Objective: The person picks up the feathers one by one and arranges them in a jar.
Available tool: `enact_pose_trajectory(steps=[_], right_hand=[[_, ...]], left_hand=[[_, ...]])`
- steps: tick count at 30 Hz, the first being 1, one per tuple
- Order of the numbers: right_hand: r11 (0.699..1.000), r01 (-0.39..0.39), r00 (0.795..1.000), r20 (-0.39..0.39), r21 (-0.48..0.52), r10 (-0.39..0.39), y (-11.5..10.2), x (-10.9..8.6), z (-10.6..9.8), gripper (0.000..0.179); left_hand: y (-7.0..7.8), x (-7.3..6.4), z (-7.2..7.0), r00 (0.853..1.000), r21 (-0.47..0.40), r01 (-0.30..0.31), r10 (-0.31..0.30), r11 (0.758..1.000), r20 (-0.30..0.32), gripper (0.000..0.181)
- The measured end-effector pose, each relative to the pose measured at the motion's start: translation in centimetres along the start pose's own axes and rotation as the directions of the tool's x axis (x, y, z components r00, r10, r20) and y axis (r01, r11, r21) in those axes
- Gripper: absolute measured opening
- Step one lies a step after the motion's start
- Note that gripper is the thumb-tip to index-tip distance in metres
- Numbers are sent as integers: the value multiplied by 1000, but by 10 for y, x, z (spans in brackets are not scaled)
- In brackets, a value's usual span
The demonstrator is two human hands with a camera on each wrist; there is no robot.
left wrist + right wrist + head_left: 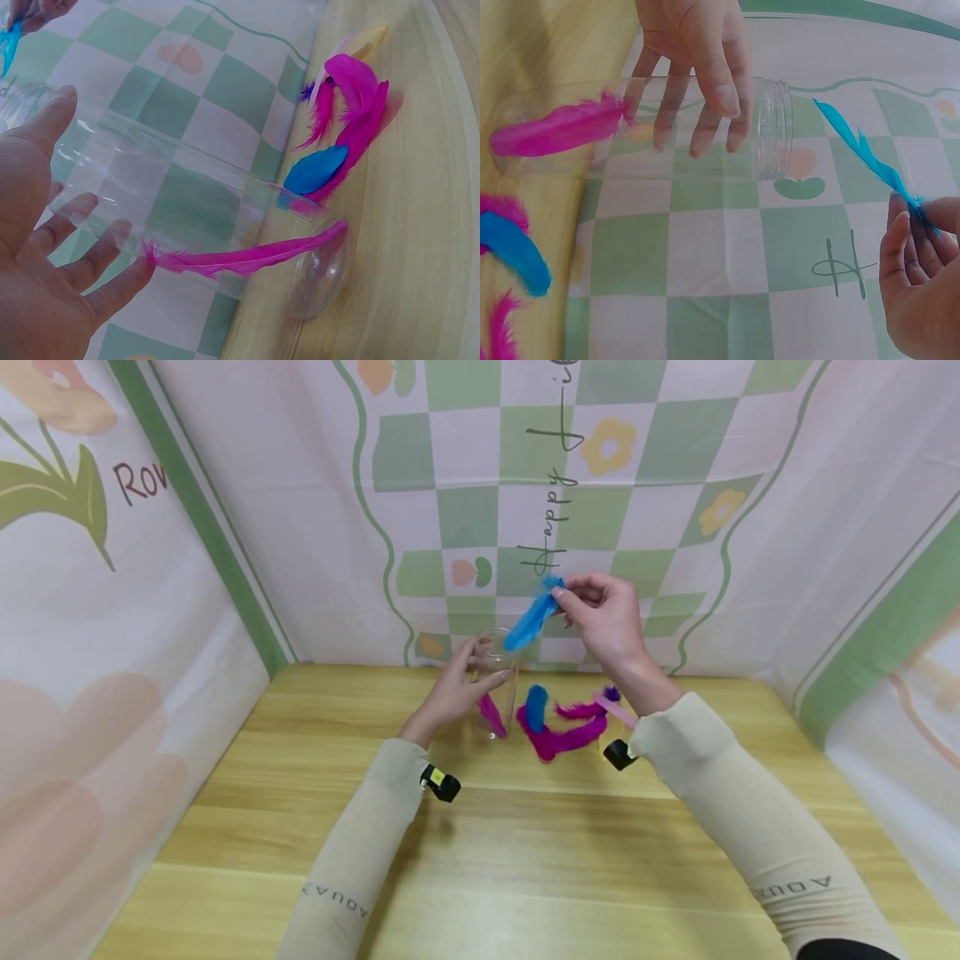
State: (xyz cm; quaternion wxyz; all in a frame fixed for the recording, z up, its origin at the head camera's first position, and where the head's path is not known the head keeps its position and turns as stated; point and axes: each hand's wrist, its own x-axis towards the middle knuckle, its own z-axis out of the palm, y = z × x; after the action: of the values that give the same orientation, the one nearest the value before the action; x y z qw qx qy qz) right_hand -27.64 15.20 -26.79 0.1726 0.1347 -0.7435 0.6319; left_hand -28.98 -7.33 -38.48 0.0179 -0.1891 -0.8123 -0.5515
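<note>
Blue feather point(531, 620), downy, R hand point(607, 617) pinching; L hand point(456, 689) gripping clear cyl. jar point(180, 184)

The head view is looking down and forward across the table point(480, 860); nearer, turned sideways, both wrist views are facing the same jar point(641, 154).

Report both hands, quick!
Left hand: closed around the jar.
Right hand: closed, pinching a blue feather by its fluffy end.

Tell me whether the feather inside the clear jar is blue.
No, the jar holds a pink feather, while the right hand pinches a blue feather outside it.
</note>
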Motion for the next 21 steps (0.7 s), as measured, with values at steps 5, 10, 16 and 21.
enact_pose_trajectory(steps=[5,10,16,21], right_hand=[[1000,5,1000,-7,8,-5,1,2,2,20],[1000,10,1000,-12,8,-10,2,4,3,20],[1000,0,1000,-11,-4,0,2,6,5,21],[1000,-5,1000,-15,-9,5,2,7,7,21]], left_hand=[[0,1,0,1000,2,-21,21,1000,-5,67],[-1,0,1,1000,15,-17,18,1000,-6,71],[0,-1,1,1000,12,-10,10,1000,-7,74],[1,-1,1,1000,6,-4,4,1000,-6,72]])
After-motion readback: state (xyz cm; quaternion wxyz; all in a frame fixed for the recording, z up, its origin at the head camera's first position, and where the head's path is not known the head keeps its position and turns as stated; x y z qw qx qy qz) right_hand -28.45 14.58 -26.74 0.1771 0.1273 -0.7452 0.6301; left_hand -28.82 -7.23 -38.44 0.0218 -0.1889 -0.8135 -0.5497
